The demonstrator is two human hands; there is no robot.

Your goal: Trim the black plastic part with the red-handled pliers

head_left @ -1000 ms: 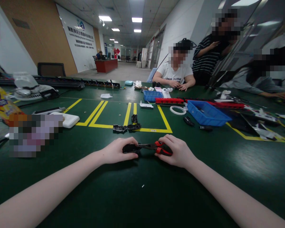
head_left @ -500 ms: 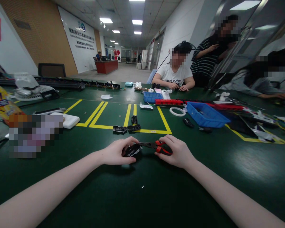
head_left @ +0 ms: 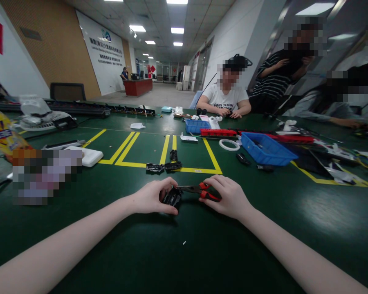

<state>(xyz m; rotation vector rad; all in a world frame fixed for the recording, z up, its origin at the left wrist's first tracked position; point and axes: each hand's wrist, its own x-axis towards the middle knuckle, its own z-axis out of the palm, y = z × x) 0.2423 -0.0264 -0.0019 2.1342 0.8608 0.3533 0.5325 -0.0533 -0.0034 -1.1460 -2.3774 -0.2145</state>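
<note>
Left hand (head_left: 155,197) curls around black part (head_left: 172,197); right hand (head_left: 228,194) holds red-handled pliers (head_left: 194,189).

Dim foreground, bright ceiling panels (head_left: 177,30), pale glare on green tabletop (head_left: 328,212), blur at far right.

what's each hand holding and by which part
Right hand: pliers, by the red-and-black handles. Left hand: a black part, gripped around its left side.

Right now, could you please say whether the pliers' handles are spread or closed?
The pliers' handles are spread: the upper and lower ones stand apart in the right hand, with a gap between them.
</note>
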